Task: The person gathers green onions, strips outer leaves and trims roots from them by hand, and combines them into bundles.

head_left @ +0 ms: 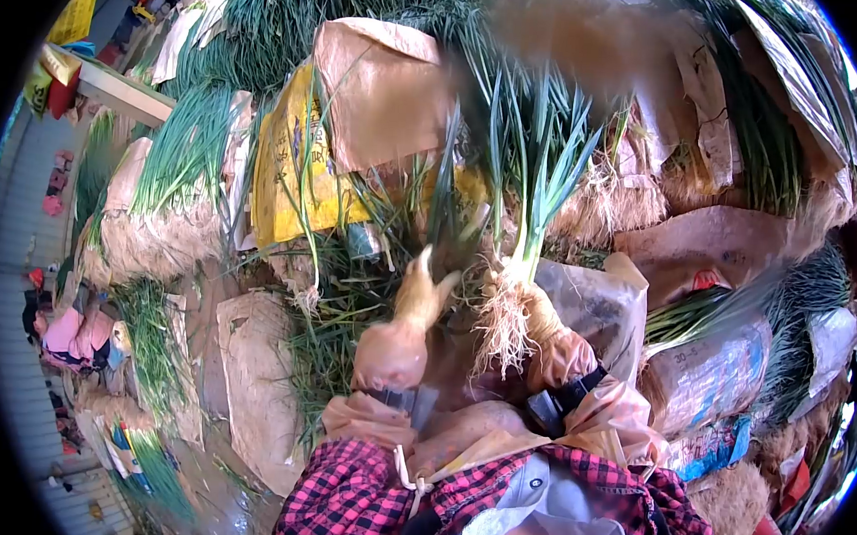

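Note:
Gloved in a pale yellowish glove, my right hand (536,308) is closed round the lower stems of a bunch of green onions (536,196). The bunch stands upright in the view, with its leaves pointing away from me and its pale roots (506,326) hanging toward me. My left hand (424,292), gloved too, is to the left of the bunch and apart from it, with fingers spread and nothing visible in them. Loose green leaves (331,330) lie beside and beyond my left hand.
A yellow printed sack (292,166) and a brown sheet (385,98) lie ahead to the left. Stacked onion bundles (174,169) stand on both sides. A wrapped bundle (712,368) is at the right. Another person (81,335) is at the far left.

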Motion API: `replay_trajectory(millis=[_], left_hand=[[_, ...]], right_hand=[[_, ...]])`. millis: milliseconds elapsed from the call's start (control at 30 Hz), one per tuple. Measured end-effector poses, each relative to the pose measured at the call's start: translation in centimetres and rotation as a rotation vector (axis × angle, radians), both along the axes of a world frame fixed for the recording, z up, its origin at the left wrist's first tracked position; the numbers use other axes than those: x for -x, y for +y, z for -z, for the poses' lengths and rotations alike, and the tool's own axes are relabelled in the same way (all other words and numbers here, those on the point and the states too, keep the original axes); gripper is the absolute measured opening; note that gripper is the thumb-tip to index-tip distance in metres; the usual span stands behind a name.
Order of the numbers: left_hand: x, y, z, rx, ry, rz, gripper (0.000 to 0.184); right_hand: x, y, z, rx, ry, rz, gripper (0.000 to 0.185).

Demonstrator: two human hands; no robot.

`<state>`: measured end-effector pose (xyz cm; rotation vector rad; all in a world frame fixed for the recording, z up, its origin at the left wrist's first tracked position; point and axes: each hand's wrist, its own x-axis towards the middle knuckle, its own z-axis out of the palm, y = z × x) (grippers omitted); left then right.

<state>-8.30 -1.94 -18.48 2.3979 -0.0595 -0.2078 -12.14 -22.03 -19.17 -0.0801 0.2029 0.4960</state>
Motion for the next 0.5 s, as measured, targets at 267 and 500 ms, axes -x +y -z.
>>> replay_trajectory(millis=[267,500], left_hand=[[-7.8,-5.8,-4.6,0.831,0.527,-0.074,0.026],[-5.3,-5.4,-0.1,0.553,0.47,-0.011,0.042]], right_hand=[[-0.2,0.5,-4.3,0.368,0.094,0.028,0.026],[-1.0,1.7,-4.6,0.496,0.11,-0.014,0.026]])
